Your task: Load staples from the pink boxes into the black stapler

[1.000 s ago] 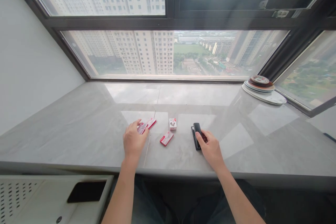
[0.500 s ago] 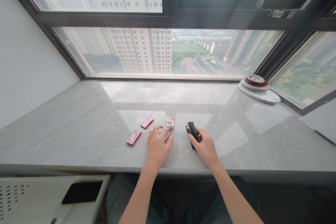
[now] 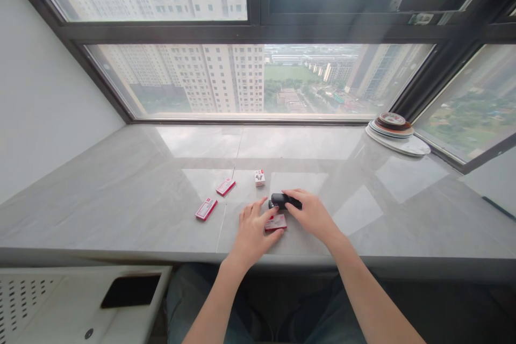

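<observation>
My right hand [image 3: 313, 215] is closed around a black stapler [image 3: 279, 200], which lies roughly sideways on the grey counter with its front end to the left. Just below the stapler is a small flat red-and-white box [image 3: 276, 222]. My left hand [image 3: 255, 230] has its thumb at the near side of this box and a finger at its far side; the other fingers reach toward the stapler's front end. Two similar flat red-and-white boxes, an upper one [image 3: 226, 186] and a lower one [image 3: 206, 209], lie to the left. A small white box [image 3: 259, 178] with red print stands beyond the stapler.
The grey stone counter [image 3: 121, 193] runs along a dark-framed window [image 3: 209, 32]. A stack of round plates or mats [image 3: 393, 131] sits in the far right corner. At the lower left, below counter height, is a white perforated cabinet [image 3: 52, 306] with a dark opening.
The stapler has turned from pointing away to lying sideways, and moved left. My left hand has moved right along with the flat box by it. The white box is slightly farther away.
</observation>
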`<state>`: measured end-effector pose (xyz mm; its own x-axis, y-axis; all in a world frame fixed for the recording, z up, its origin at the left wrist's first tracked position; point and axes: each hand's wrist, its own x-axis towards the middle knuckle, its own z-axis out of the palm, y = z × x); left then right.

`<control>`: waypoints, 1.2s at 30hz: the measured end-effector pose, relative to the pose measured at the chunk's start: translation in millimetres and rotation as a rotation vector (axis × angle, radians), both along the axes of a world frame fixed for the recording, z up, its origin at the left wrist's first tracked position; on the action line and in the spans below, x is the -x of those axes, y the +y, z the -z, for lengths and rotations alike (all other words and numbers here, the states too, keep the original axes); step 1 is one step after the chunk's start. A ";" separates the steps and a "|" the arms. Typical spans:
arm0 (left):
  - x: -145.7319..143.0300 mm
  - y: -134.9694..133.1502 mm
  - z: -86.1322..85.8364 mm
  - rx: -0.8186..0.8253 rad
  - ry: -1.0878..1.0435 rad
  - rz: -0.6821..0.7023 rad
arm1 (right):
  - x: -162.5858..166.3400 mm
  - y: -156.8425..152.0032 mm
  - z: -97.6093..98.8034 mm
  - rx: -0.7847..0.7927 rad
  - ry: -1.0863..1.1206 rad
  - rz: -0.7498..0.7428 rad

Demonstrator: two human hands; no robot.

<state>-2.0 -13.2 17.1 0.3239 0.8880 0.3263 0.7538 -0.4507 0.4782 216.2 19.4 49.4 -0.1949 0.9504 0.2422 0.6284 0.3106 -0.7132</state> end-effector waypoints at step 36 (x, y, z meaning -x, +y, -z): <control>39.8 10.3 -7.7 0.160 -0.072 0.107 | -3.0 -31.4 29.3 0.532 0.208 0.089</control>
<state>-41.7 -2.8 24.8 0.3999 0.8924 0.2090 0.6673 -0.4398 0.6011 219.2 -12.0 20.2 -0.1080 0.9626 -0.2486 0.4655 -0.1720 -0.8682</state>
